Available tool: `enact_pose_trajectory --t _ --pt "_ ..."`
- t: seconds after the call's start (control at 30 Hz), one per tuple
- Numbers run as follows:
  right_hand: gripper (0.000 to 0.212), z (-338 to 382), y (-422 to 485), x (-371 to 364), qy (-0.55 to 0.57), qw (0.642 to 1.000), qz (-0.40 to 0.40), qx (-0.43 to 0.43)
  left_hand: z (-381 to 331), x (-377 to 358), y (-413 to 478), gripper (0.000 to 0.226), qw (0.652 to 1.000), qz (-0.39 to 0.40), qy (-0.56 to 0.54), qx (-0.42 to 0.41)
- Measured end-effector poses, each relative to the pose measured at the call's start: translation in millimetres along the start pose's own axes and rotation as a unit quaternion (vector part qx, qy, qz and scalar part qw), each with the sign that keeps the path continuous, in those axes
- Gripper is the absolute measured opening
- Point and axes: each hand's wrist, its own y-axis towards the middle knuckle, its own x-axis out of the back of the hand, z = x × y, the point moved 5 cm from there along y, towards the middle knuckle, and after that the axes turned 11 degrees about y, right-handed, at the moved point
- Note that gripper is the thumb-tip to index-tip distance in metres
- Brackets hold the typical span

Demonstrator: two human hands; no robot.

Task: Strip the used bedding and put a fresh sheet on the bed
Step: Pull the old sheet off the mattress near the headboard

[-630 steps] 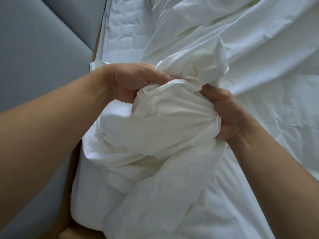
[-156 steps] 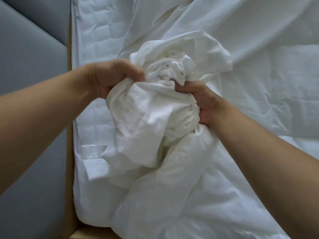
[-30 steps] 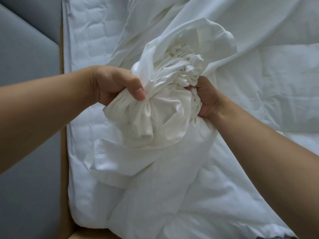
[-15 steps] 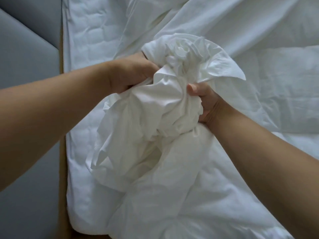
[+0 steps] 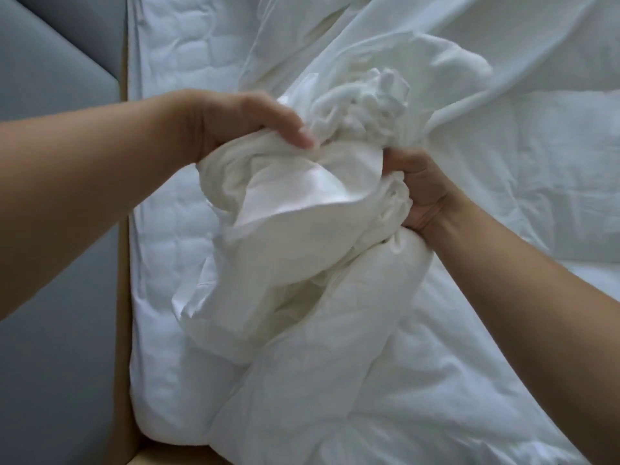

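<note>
Head view: left hand (image 5: 235, 124) and right hand (image 5: 419, 189) both clench bunched white sheet (image 5: 302, 203), held above quilted mattress (image 5: 174, 62) near bed's left edge. Grey padded headboard (image 5: 50, 95) at left.

Sheet (image 5: 302, 203) gathered at centre, above mattress (image 5: 174, 62). Left hand (image 5: 235, 122) grips it at upper left; right hand (image 5: 422, 193) grips it at right. Remainder of sheet trails from hands toward far right and near edge, covering mattress there. Mattress uncovered along left side. Frame (image 5: 122, 313) strip just left of mattress; panel (image 5: 50, 129) left of frame.
</note>
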Motion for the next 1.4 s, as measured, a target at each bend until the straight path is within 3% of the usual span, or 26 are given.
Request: enact_pose_trajectory --t 0.07,0.1,0.23,0.33,0.4,0.5,0.6,0.77,0.87,1.0,1.1,1.17,1.27,1.33,1.4 --pt "0.014 -2.7 4.3 -6.2 0.039 0.999 0.029 0.013 10.7 -16.3 -6.3 0.057 0.995 0.089 0.024 0.041" --pt "0.017 -5.8 6.8 -10.0 0.059 0.997 0.047 0.006 14.6 -23.2 -6.4 0.057 0.992 0.116 0.031 0.046" --pt "0.007 -10.2 11.2 -7.5 0.066 0.998 -0.001 -0.016 15.0 -29.4 -6.6 0.056 0.995 0.098 0.009 -0.021" --pt "0.022 -9.2 9.3 6.5 0.025 0.998 -0.063 0.003 5.9 -28.8 -10.0 0.043 0.994 0.086 0.013 -0.071" --pt "0.019 -8.7 7.7 10.1 0.049 0.996 -0.068 -0.010 -2.3 -17.6 -5.2 0.029 0.995 0.012 -0.007 -0.100" --pt "0.051 -12.5 9.6 -0.2 0.042 0.998 -0.009 -0.049 -13.0 1.2 4.0 0.042 0.981 -0.142 0.013 -0.135" --pt "0.060 -18.6 13.0 -15.0 0.061 0.994 0.060 -0.069 -16.0 8.6 11.5 0.053 0.951 -0.268 0.051 -0.143" --pt "0.056 -21.6 8.7 -19.5 0.001 0.997 -0.010 -0.078 -16.3 11.2 11.9 0.048 0.923 -0.353 0.071 -0.136" --pt "0.051 -16.2 2.4 -15.8 -0.013 0.993 -0.026 -0.114 -18.7 8.6 9.1 0.049 0.945 -0.303 0.064 -0.106" --pt "0.038 -3.3 -6.3 -0.4 -0.100 0.976 -0.069 -0.179 -2.0 0.9 6.5 0.046 0.990 -0.126 0.069 0.010" --pt "0.036 1.2 0.0 6.0 -0.109 0.983 -0.089 -0.120 8.6 -5.6 -0.4 0.032 0.993 -0.036 0.079 0.080" --pt "0.032 0.6 4.4 5.6 -0.088 0.989 -0.085 -0.084 12.1 -8.4 -3.6 0.046 0.988 0.016 0.114 0.102" --pt "0.027 6.0 7.9 8.9 -0.065 0.994 -0.078 -0.050 13.2 -3.6 -7.3 0.081 0.996 0.015 0.059 0.071" --pt "0.024 6.8 7.9 3.3 -0.038 0.995 -0.033 -0.082 6.4 -0.6 -7.2 0.060 1.000 0.010 -0.004 -0.019" --pt "0.038 2.6 5.9 -5.0 0.000 0.991 0.023 -0.130 0.1 1.8 -5.0 0.044 0.995 -0.013 -0.037 -0.087"
